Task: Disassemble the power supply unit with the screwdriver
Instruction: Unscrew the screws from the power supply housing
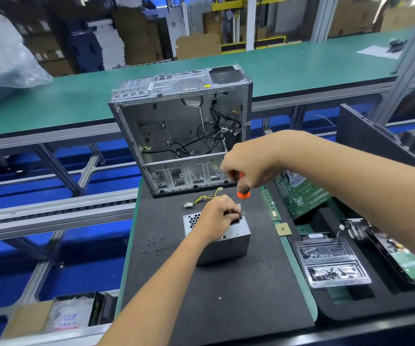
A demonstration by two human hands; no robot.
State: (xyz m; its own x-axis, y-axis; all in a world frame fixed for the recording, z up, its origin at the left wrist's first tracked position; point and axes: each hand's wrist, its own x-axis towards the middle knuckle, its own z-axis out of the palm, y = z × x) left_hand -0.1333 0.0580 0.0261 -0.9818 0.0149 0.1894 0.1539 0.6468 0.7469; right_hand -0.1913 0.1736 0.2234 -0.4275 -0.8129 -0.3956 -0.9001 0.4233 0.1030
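The right hand [249,166] has its grip closed round the orange-and-black handle of the screwdriver [243,193], which stands nearly upright with its tip down at the top edge of the power supply unit [226,242]. Just left of that tip, the left hand [217,217] rests on top of the grey box, fingers curled over the edge by a dark opening; its grip is narrow, holding the unit steady against the dark mat [226,295] on the worktop.

Behind both hands stands an opened computer case [181,131], holding only loose black cables and bare metal brackets. A bundle of yellow and black wires [202,199] runs out from beyond the left hand. Left of the unit, small dark screws [154,245] lie scattered on the mat. Well right of the grip, a clear plastic tray [331,264] has two compartments, each holding a heap of small dark screws. A green circuit board [301,193] lies under the right forearm.
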